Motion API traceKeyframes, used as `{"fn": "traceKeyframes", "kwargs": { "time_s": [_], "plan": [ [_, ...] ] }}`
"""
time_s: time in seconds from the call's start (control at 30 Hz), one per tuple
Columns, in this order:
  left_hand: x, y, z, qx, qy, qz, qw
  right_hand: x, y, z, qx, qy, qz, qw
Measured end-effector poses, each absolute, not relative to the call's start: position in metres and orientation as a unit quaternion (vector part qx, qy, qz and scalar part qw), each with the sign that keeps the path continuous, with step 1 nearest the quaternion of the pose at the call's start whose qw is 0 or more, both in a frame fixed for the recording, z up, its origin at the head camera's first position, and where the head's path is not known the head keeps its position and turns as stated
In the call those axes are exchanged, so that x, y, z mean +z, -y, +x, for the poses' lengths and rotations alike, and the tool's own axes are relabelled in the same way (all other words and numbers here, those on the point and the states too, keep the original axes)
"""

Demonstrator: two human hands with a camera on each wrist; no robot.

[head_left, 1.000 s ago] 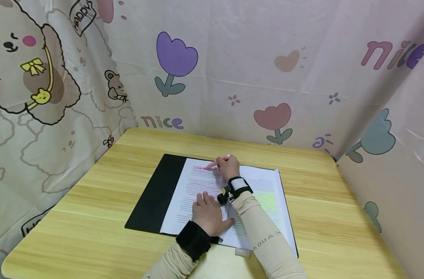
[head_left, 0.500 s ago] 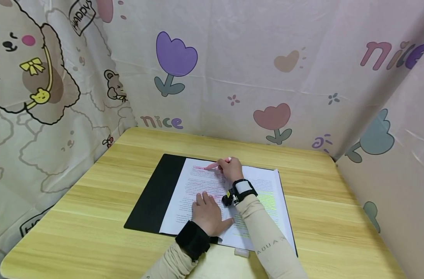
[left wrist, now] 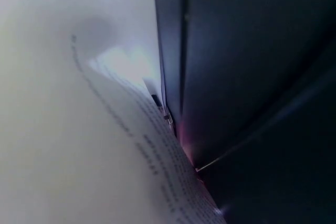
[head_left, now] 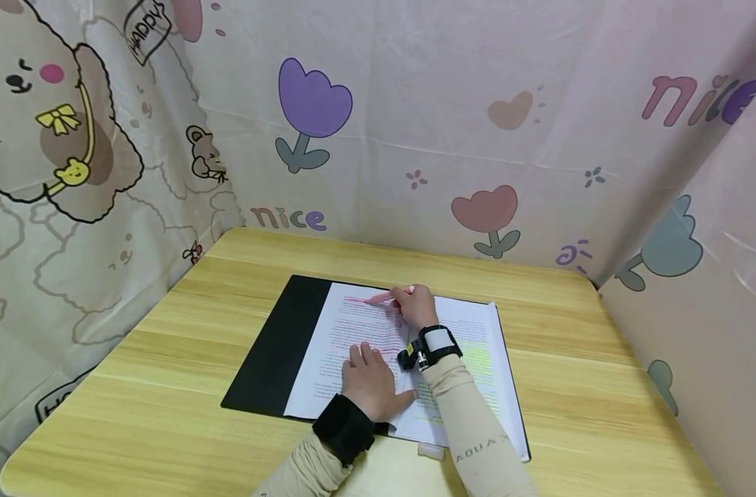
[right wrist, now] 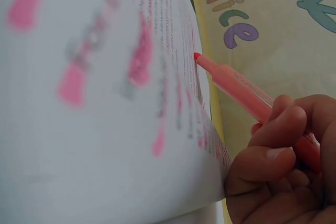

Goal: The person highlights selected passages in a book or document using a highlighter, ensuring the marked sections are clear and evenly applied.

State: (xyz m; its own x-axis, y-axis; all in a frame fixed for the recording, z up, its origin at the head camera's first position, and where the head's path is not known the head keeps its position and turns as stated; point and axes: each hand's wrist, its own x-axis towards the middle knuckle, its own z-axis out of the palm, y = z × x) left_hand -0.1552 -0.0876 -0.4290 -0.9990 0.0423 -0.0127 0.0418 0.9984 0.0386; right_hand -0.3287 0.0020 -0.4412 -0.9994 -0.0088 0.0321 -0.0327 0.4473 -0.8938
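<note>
A pink highlighter [right wrist: 244,90] is gripped in my right hand [head_left: 417,307], its tip at the upper printed lines of the left page [head_left: 337,324]. In the right wrist view, the fingers [right wrist: 273,163] curl round its barrel, and pink strokes mark the text. Lower down, my left hand [head_left: 370,386] rests flat on the sheets, fingers straight and thumb spread toward the right page [head_left: 464,324]. That page bears yellow highlighting, partly hidden behind the right forearm. Both pages lie in a black folder [head_left: 278,345]. In the left wrist view, printed paper [left wrist: 105,145] appears close and blurred.
The folder lies on a light wooden table [head_left: 148,386]. By its near edge is a small pale block [head_left: 431,451]. A printed curtain [head_left: 415,103] hangs behind the table and along both sides.
My right hand has shifted slightly right and toward me, and the highlighter lies at a flatter slant. Its tip stays near the same upper lines. The left hand stays in place.
</note>
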Motion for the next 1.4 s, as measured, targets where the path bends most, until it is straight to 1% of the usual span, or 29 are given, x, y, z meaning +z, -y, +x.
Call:
{"fn": "traceKeyframes", "kwargs": {
  "time_s": [0.2,0.73,1.03,1.2,1.4],
  "plan": [
    [-0.430,0.087,-0.154,0.016,-1.000,0.023,0.006,-0.444,-0.005,-0.328,0.546,0.837,0.003,-0.011],
    [-0.429,0.088,-0.154,0.019,-1.000,0.022,0.002,-0.446,-0.008,-0.326,0.538,0.843,-0.007,-0.011],
    [-0.430,0.088,-0.153,0.022,-1.000,0.020,-0.009,-0.448,-0.012,-0.324,0.554,0.832,0.001,0.008],
    [-0.429,0.088,-0.153,0.022,-1.000,0.020,-0.005,-0.447,-0.013,-0.323,0.561,0.828,0.000,0.014],
    [-0.428,0.088,-0.153,0.018,-1.000,0.020,-0.006,-0.443,-0.013,-0.322,0.556,0.831,0.011,-0.001]
  ]
}}
